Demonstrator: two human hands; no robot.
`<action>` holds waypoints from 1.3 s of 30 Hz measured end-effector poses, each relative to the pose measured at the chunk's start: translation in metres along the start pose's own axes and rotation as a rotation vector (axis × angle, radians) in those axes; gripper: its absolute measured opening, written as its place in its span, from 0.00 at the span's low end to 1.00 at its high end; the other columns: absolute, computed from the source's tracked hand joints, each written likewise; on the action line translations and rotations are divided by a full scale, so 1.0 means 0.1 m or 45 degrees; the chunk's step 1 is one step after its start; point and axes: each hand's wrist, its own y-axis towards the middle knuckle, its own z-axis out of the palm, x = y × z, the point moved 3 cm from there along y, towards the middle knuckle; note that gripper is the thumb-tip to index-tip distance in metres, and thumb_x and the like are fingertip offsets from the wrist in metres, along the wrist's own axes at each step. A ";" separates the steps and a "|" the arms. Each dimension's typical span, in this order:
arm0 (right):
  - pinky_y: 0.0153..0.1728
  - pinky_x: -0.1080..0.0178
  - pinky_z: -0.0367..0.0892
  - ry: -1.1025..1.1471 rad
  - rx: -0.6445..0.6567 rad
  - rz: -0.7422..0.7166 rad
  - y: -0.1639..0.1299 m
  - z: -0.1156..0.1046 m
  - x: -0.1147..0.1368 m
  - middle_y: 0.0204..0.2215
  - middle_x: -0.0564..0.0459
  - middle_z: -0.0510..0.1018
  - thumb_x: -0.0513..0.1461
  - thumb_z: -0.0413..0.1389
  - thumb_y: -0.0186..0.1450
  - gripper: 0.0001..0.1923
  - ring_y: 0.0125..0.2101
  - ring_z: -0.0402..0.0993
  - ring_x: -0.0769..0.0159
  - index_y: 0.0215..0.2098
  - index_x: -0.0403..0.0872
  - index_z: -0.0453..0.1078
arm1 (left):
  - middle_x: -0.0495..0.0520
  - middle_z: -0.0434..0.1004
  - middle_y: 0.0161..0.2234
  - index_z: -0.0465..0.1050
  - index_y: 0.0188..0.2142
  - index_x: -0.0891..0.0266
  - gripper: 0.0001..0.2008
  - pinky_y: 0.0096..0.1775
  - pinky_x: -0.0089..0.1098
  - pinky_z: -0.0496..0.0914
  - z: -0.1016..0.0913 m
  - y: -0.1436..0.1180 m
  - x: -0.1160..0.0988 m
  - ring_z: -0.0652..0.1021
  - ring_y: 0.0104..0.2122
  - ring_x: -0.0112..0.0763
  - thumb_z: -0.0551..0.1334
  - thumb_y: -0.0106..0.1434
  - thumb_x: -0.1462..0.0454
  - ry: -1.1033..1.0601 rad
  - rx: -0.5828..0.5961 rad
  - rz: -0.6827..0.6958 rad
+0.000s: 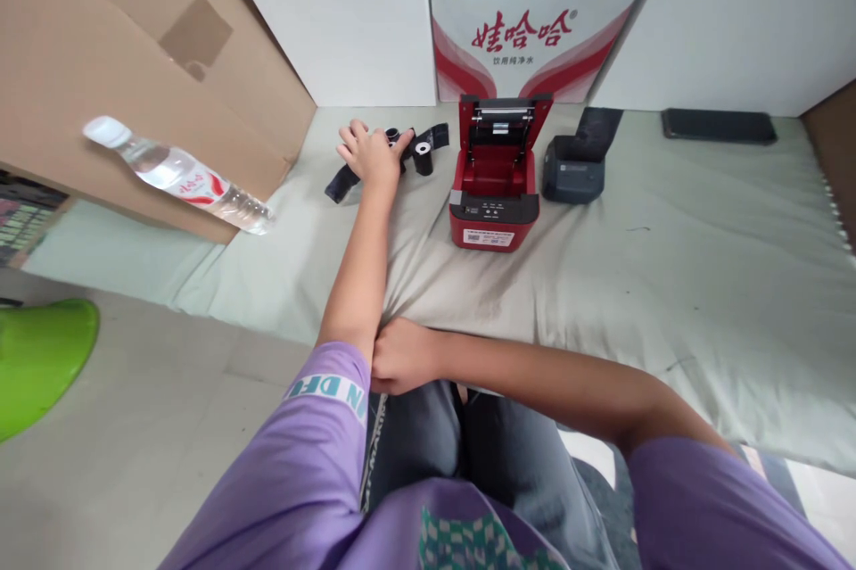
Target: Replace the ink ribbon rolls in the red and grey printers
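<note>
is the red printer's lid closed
No, the red printer has its lid tipped up at the back, leaving the empty paper bay exposed.

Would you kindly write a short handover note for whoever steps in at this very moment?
Left hand: stretched out over the black rolls and their dark loose strip, fingers on them; whether it grips one cannot be told.
Right hand: closed in a fist against the left upper arm, holding nothing visible.
Red printer: on the cloth, lid up, paper bay empty.
Dark printer: right of the red one, lid up.
Done: red printer opened.
Left: no roll is in the bay yet.
</note>
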 end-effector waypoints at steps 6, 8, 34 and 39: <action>0.25 0.58 0.54 0.013 0.006 0.005 0.00 0.00 0.00 0.28 0.47 0.86 0.43 0.54 0.72 0.17 0.31 0.83 0.58 0.31 0.46 0.82 | 0.64 0.79 0.56 0.80 0.46 0.56 0.29 0.60 0.52 0.54 -0.05 -0.03 -0.01 0.55 0.71 0.52 0.53 0.73 0.38 -0.086 -0.083 -0.063; 0.26 0.59 0.55 0.016 0.010 0.012 0.00 0.00 0.00 0.28 0.46 0.87 0.43 0.54 0.72 0.17 0.31 0.83 0.58 0.31 0.46 0.82 | 0.62 0.81 0.51 0.78 0.42 0.55 0.28 0.60 0.49 0.55 -0.08 0.01 -0.01 0.55 0.71 0.49 0.53 0.73 0.38 -0.129 -0.140 -0.061; 0.25 0.60 0.55 0.035 0.078 0.008 0.01 -0.05 0.02 0.29 0.46 0.87 0.42 0.55 0.71 0.16 0.31 0.82 0.59 0.32 0.46 0.83 | 0.49 0.86 0.45 0.80 0.42 0.56 0.11 0.58 0.47 0.72 -0.62 -0.02 -0.37 0.83 0.47 0.38 0.71 0.59 0.64 -0.676 -0.012 0.779; 0.26 0.59 0.56 0.041 0.078 0.012 0.00 -0.06 0.02 0.28 0.45 0.86 0.42 0.56 0.71 0.16 0.31 0.82 0.59 0.32 0.46 0.83 | 0.49 0.83 0.42 0.67 0.35 0.52 0.13 0.51 0.42 0.78 -1.06 -0.15 -0.51 0.84 0.48 0.38 0.68 0.65 0.52 -1.020 -0.270 0.870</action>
